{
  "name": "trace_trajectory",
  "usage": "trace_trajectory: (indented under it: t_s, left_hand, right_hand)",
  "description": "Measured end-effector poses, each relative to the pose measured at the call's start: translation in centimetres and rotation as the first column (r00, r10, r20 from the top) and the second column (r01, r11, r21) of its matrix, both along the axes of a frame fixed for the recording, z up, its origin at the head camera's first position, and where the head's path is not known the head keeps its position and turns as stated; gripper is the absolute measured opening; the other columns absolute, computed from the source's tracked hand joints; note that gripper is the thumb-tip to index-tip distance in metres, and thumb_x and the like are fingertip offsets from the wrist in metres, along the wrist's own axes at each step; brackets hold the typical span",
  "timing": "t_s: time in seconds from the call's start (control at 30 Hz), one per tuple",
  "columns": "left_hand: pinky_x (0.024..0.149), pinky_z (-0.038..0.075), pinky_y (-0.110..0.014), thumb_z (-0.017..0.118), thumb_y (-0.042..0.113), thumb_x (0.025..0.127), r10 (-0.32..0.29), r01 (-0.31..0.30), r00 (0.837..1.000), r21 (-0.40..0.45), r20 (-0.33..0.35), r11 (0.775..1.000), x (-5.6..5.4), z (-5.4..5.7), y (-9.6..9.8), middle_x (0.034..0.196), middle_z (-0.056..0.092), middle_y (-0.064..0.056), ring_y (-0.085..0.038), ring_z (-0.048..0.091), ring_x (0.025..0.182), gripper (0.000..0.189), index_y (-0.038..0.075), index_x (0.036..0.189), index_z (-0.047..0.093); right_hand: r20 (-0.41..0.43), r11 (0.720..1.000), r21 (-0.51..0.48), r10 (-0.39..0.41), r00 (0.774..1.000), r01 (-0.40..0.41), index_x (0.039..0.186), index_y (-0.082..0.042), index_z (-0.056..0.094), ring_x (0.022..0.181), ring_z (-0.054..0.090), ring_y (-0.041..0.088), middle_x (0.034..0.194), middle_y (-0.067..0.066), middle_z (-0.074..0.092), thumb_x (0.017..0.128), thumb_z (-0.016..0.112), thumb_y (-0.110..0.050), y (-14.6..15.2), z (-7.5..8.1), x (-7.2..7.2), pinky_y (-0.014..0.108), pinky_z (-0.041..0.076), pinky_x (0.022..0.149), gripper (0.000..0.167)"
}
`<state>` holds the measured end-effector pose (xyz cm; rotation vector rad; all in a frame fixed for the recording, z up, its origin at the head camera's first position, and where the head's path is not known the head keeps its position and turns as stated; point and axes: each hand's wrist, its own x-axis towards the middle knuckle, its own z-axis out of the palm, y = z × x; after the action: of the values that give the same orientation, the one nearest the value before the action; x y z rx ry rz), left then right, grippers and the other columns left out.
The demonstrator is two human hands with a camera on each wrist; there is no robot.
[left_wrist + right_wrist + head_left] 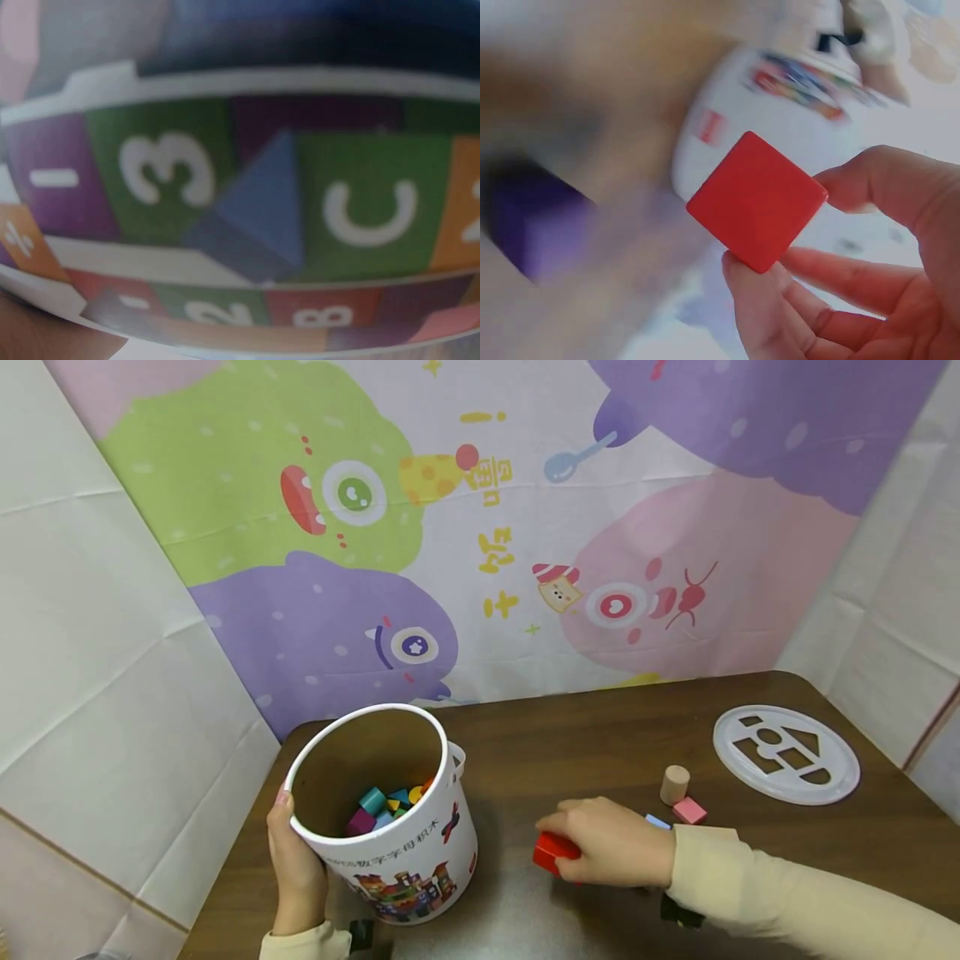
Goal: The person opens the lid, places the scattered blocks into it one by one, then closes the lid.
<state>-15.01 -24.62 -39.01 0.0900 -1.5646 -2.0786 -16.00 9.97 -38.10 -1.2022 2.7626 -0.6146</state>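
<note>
A white bucket with printed pictures stands on the left of the table, tilted toward me in the head view. Several coloured building blocks lie inside it. My left hand holds the bucket's left side, thumb up at the rim; its other fingers are mostly hidden. In the left wrist view the bucket's printed wall fills the picture. Between thumb and fingertips my right hand pinches a red block with a square face, to the right of the bucket and over the table.
Right of the bucket, a wooden cylinder, a pink block and a partly covered blue block sit on the table. A white lid with shaped cut-outs lies farther right. A blurred purple block shows in the right wrist view.
</note>
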Motion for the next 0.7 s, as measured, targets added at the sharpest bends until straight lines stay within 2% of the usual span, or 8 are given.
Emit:
trace_trajectory:
  t_s: [0.1,0.3,0.43,0.57,0.7]
  left_hand:
    - [0.094,0.048,-0.029,0.026,0.034,0.102,0.004,-0.004,1.000,0.000,0.008,1.000,0.0,-0.1,0.0,0.118,0.064,0.002,-0.014,0.059,0.111,0.047,0.012,0.131,0.056]
    - [0.095,0.048,-0.030,0.026,0.036,0.102,0.005,-0.005,1.000,-0.013,0.024,1.000,-0.1,-0.2,-0.1,0.120,0.063,0.002,-0.015,0.057,0.113,0.049,0.011,0.135,0.054]
    - [0.095,0.048,-0.030,0.026,0.035,0.102,0.000,0.000,1.000,-0.015,0.017,1.000,0.0,-0.2,-0.1,0.120,0.063,0.002,-0.016,0.058,0.112,0.049,0.010,0.134,0.054]
    - [0.094,0.048,-0.030,0.026,0.035,0.102,0.002,-0.001,1.000,-0.015,0.022,1.000,0.0,-0.2,-0.2,0.119,0.063,0.001,-0.016,0.058,0.111,0.049,0.010,0.133,0.055]
    - [0.094,0.048,-0.030,0.026,0.036,0.102,0.000,0.000,1.000,-0.012,0.028,1.000,-0.1,-0.2,-0.2,0.118,0.063,0.002,-0.015,0.058,0.111,0.049,0.010,0.133,0.055]
  right_hand:
    - [-0.035,0.998,-0.047,-0.033,0.999,0.031,0.112,-0.009,0.070,0.068,0.048,0.003,0.089,-0.004,0.063,0.079,0.071,-0.014,-0.3,2.7,-0.7,0.017,0.043,0.060,0.033]
    - [-0.158,0.989,-0.137,-0.075,0.985,0.053,0.109,-0.011,0.072,0.069,0.052,0.006,0.087,-0.006,0.062,0.079,0.071,-0.014,-1.4,8.0,-2.3,0.019,0.045,0.063,0.031]
    - [-0.170,0.982,-0.181,-0.084,0.982,0.053,0.114,-0.012,0.071,0.073,0.053,0.009,0.087,-0.004,0.062,0.081,0.070,-0.016,-2.8,11.1,-3.4,0.023,0.046,0.065,0.034]
    - [-0.185,0.977,-0.214,-0.035,0.982,-0.006,0.120,-0.011,0.069,0.076,0.054,0.012,0.092,-0.001,0.063,0.085,0.067,-0.015,-4.7,13.2,-4.5,0.024,0.048,0.066,0.036]
    - [-0.223,0.980,-0.192,0.014,0.975,-0.058,0.124,-0.012,0.068,0.080,0.057,0.012,0.100,0.000,0.066,0.088,0.065,-0.017,-7.4,14.2,-5.4,0.023,0.050,0.070,0.036]
